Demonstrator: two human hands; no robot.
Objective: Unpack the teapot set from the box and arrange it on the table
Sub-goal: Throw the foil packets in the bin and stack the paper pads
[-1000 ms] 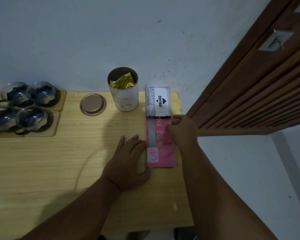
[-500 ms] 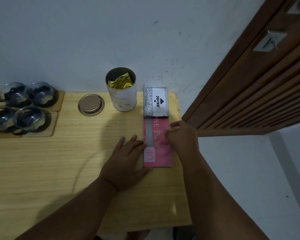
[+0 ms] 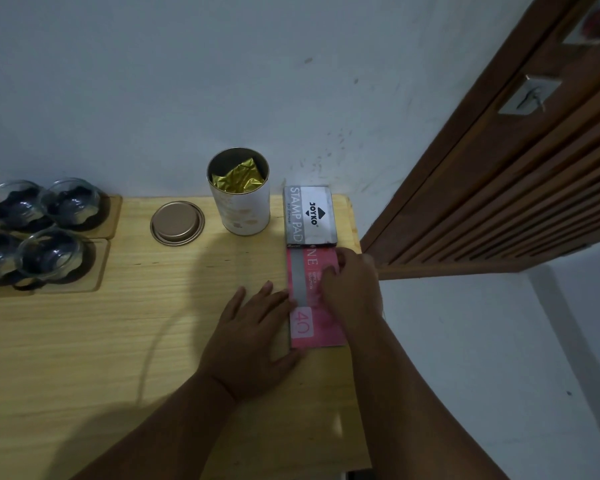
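Note:
A flat pink box (image 3: 307, 327) lies near the right edge of the wooden table (image 3: 118, 341). My left hand (image 3: 253, 337) lies flat on the table, its straight fingers against the box's left side. My right hand (image 3: 355, 289) rests on the box's right part with fingers bent over its top. Several glass cups (image 3: 49, 254) stand on wooden coasters (image 3: 99, 268) at the far left. An open white tin (image 3: 239, 202) with a gold foil bag inside stands at the back, its round lid (image 3: 177, 223) lying beside it.
A grey stamp pad box (image 3: 310, 216) lies just behind the pink box, touching it. The white wall runs behind the table. A brown wooden door (image 3: 499, 168) stands to the right, close to the table's corner.
My right hand has slid a little toward me along the pink box. The left hand stays against the box's left side. The view has shifted slightly.

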